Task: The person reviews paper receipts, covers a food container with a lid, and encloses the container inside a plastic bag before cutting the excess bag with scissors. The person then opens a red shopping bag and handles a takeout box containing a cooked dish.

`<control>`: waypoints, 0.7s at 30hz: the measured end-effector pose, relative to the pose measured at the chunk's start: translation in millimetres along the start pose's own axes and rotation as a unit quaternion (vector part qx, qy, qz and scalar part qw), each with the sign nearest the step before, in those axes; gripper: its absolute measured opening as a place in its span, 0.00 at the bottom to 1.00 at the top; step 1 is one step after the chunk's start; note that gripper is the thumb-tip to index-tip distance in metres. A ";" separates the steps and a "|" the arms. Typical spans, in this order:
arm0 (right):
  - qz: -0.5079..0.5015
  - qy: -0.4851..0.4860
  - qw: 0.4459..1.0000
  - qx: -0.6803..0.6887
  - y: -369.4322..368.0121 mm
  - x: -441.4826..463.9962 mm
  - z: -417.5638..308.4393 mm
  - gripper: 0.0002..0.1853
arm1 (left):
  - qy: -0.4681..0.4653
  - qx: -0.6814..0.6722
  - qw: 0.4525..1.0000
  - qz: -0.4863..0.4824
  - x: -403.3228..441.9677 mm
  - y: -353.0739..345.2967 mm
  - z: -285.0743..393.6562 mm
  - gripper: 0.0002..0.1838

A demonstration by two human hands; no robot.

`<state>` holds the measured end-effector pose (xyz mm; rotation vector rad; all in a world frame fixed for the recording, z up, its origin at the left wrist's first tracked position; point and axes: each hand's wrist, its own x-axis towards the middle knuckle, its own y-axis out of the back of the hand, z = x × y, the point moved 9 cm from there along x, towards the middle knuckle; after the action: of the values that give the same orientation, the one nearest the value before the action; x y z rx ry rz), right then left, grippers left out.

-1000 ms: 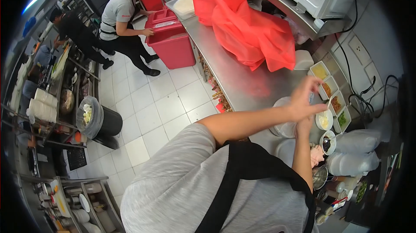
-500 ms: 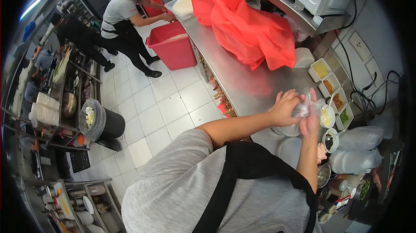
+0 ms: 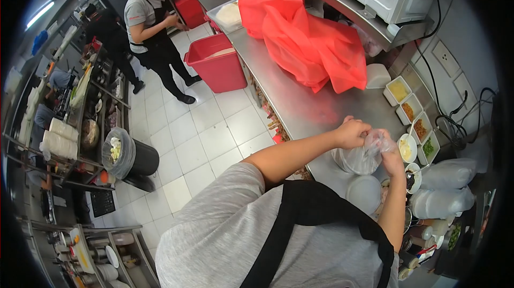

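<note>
Head view: left hand (image 3: 353, 133) and right hand (image 3: 393, 157) fingers gripped a clear bag (image 3: 364, 158); hard tugging could have torn it or jolted the white bowl (image 3: 413, 150) beside the right fingers.

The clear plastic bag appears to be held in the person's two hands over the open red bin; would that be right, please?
Not quite: the clear plastic bag is held between the left hand and the right hand, but over the steel counter, not the open red bin, as the head view shows.
</note>
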<state>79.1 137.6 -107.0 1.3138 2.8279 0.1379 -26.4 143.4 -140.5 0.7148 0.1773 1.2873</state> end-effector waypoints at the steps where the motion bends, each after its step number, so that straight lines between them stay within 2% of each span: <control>1: -0.009 0.020 0.997 -0.077 -1.1 0.3 -5.4 0.12 | 0.007 0.002 1.000 -0.021 2.3 0.0 0.8 0.14; 3: -0.024 0.059 0.971 -0.229 -4.3 -0.8 -13.2 0.09 | 0.002 0.003 1.000 -0.013 2.2 4.2 6.8 0.13; 7: 0.075 0.086 0.916 -0.383 -8.1 -6.3 -23.0 0.09 | -0.010 -0.005 1.000 0.029 -1.2 11.6 14.1 0.13; 9: 0.137 0.090 0.875 -0.455 -5.1 -6.2 -6.5 0.10 | 0.019 -0.025 0.998 0.045 -4.2 16.1 14.9 0.15; 12: 0.225 0.197 0.786 -0.542 -16.6 -13.4 -17.5 0.11 | 0.070 -0.071 0.991 0.091 -15.1 24.5 18.4 0.18; 13: 0.234 0.223 0.775 -0.543 -21.2 -14.8 -21.8 0.10 | 0.088 -0.089 0.986 0.108 -20.1 27.4 17.9 0.18; 16: 0.246 0.293 0.742 -0.551 -33.6 -20.5 -29.9 0.09 | 0.168 -0.309 0.931 0.094 -35.4 18.8 4.8 0.17; 19: 0.216 0.342 0.717 -0.567 -36.1 -24.7 -31.8 0.09 | 0.222 -0.392 0.884 0.126 -47.8 19.5 -3.0 0.14; 21: 0.190 0.367 0.714 -0.566 -40.2 -26.0 -34.3 0.08 | 0.200 -0.412 0.887 0.056 -41.9 9.5 -8.8 0.13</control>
<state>63.3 89.5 -76.9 1.5070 1.8260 2.3452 -51.1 109.3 -152.9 -0.2802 -0.0886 1.4484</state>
